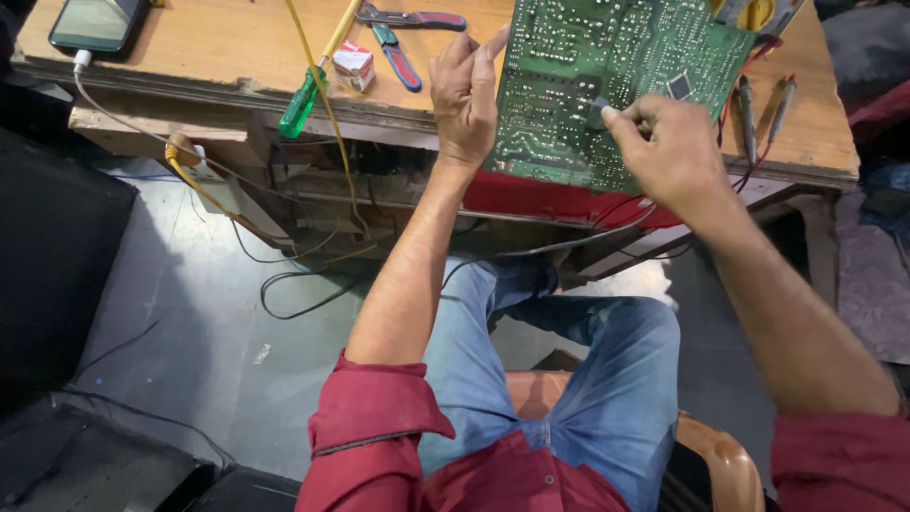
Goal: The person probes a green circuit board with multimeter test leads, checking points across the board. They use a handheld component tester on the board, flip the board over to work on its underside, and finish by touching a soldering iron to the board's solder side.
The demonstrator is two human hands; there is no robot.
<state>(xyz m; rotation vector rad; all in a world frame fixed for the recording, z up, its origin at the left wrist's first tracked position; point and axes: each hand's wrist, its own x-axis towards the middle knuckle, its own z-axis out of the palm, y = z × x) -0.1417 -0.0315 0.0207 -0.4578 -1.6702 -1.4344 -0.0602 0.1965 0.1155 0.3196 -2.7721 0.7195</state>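
Note:
A green circuit board, solder side up, lies tilted over the near edge of a wooden workbench. My left hand grips the board's left edge, index finger stretched up along it. My right hand pinches a small dark part between thumb and fingertips and presses it against the board's lower middle. A small black chip sits on the board just above my right hand.
On the bench lie a green-handled screwdriver, red-and-blue pliers, a small red-and-white box, a charging phone and two test probes. Cables hang below the bench. My knees and an orange chair are underneath.

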